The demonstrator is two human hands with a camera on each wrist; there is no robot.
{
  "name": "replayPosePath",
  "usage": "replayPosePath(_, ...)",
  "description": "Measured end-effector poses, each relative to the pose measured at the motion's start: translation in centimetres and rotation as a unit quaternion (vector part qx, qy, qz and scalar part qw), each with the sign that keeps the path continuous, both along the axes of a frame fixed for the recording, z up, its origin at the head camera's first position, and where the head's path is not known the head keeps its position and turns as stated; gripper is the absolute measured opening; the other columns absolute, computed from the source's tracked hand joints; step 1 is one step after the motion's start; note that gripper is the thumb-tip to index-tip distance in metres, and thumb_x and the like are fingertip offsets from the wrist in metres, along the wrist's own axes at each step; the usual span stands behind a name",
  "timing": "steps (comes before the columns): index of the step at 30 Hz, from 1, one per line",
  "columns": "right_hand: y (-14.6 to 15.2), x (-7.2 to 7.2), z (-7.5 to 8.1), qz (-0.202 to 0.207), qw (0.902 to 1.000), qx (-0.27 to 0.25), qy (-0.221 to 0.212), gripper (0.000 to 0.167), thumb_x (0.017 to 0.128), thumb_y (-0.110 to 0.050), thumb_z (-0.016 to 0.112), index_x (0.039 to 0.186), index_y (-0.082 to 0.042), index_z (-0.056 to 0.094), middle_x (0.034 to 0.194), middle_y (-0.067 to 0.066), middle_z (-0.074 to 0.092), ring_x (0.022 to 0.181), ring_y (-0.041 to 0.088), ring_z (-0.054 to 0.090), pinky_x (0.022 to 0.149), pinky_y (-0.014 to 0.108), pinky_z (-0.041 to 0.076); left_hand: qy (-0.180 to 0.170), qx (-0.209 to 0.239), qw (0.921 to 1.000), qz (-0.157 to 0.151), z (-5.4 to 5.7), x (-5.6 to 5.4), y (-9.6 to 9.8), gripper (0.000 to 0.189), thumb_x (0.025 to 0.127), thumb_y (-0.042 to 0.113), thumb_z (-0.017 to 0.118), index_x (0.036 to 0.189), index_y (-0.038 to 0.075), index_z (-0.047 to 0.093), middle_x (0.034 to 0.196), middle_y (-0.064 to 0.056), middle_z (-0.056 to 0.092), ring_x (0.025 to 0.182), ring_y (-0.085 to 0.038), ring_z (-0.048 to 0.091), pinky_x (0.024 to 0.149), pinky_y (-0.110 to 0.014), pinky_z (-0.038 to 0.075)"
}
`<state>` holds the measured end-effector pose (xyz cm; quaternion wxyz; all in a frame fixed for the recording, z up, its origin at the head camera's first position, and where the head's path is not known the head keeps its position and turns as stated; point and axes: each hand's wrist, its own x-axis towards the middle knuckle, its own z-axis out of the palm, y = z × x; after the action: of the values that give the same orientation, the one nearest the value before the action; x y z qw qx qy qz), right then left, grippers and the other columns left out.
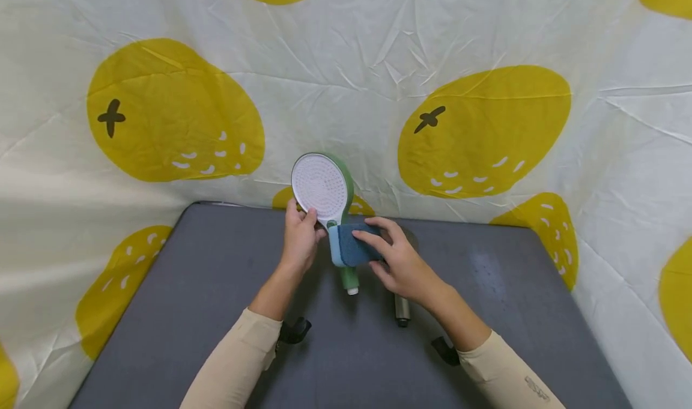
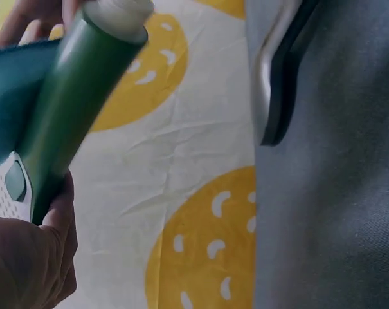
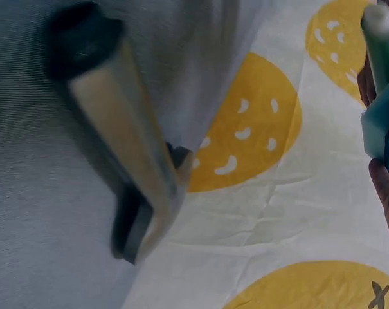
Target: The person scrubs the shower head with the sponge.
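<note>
My left hand [image 1: 300,241] holds a green handheld shower head [image 1: 320,184] by its neck, with the white nozzle face turned toward me. Its green handle [image 2: 72,96] slants down to a white threaded end. In my right hand [image 1: 402,265] is a two-tone blue sponge [image 1: 359,245], pinched between thumb and fingers. The sponge lies against the upper part of the handle, just below the nozzle face, and covers some of it. Both hands are raised above the grey table [image 1: 227,289].
A metallic shower head [image 3: 117,122] with a dark end lies on the table under my right hand, which partly hides it in the head view. A white cloth with yellow fruit prints [image 1: 335,96] hangs behind the table's far edge and along the sides.
</note>
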<state>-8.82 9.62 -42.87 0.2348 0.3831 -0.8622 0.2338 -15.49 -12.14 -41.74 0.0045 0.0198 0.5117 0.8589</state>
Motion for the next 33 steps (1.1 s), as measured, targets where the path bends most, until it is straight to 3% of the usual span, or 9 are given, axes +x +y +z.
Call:
replayPosePath(4,0.3,1.5,-0.9,0.016,0.9995,0.023,-0.012,0.07,0.082,0.001,0.083,0.145,-0.013,0.056,0.149,0.023,0.042,0.13,0.036,0.05,0.093,0.046,0.059,-0.013,0.027,0.9995,0.01,0.3,-0.1,-0.1,0.048,0.11,0.001,0.03,0.155,0.009,0.018,0.147,-0.027,0.047,0.121,-0.037,0.06,0.083,-0.043,0.061)
replayPosePath(11,0.9,3.3,-2.3,0.015,0.999,0.031,-0.027,0.073,0.08,0.0,0.086,0.146,-0.016,0.057,0.147,0.023,0.047,0.126,0.034,0.053,0.085,0.042,0.058,-0.024,0.036,0.9988,-0.025,0.3,0.2,0.4,0.055,0.104,0.016,0.053,0.148,0.014,0.02,0.122,-0.012,0.052,0.09,-0.018,0.063,0.065,-0.027,0.055)
replayPosePath(14,0.9,3.6,-2.5,0.015,0.9983,0.036,-0.042,0.072,0.082,-0.001,0.084,0.147,-0.018,0.056,0.148,0.021,0.047,0.131,0.034,0.049,0.087,0.044,0.057,-0.011,0.017,0.9992,-0.034,-0.1,0.4,0.4,0.069,0.098,0.021,0.064,0.151,0.02,0.02,0.119,-0.01,0.052,0.086,-0.016,0.062,0.062,-0.027,0.054)
replayPosePath(19,0.7,4.0,-2.5,0.017,0.9977,0.034,-0.057,0.072,0.083,-0.002,0.083,0.148,-0.019,0.056,0.15,0.018,0.046,0.135,0.034,0.046,0.092,0.046,0.057,0.027,-0.009,0.9987,-0.043,-0.6,0.5,0.4,0.095,0.087,0.027,0.076,0.158,0.025,0.012,0.13,-0.016,0.048,0.093,-0.023,0.062,0.068,-0.036,0.062)
replayPosePath(23,0.5,4.2,-2.6,0.023,0.9973,0.037,-0.06,0.073,0.083,-0.002,0.083,0.148,-0.019,0.054,0.149,0.02,0.046,0.135,0.034,0.046,0.092,0.045,0.057,0.042,-0.013,0.998,-0.045,-0.9,0.3,0.3,0.106,0.081,0.019,0.08,0.159,0.026,0.009,0.132,-0.019,0.046,0.092,-0.026,0.061,0.064,-0.039,0.064)
replayPosePath(28,0.4,4.4,-2.6,0.027,0.9965,0.032,-0.072,0.073,0.084,-0.003,0.083,0.149,-0.019,0.054,0.149,0.021,0.045,0.136,0.034,0.045,0.092,0.046,0.057,0.056,-0.025,0.9969,-0.049,-1.0,0.3,-0.1,0.1,0.086,0.0,0.076,0.159,0.025,0.013,0.13,-0.016,0.047,0.091,-0.023,0.059,0.067,-0.032,0.062)
replayPosePath(33,0.5,4.7,-2.4,0.025,0.9967,0.028,-0.072,0.071,0.085,-0.003,0.082,0.149,-0.019,0.054,0.15,0.019,0.045,0.134,0.032,0.046,0.086,0.04,0.055,0.046,-0.06,0.9961,-0.046,-0.8,0.2,-0.6,0.096,0.09,-0.005,0.07,0.161,0.028,0.015,0.122,-0.015,0.047,0.086,-0.025,0.061,0.075,-0.032,0.06)
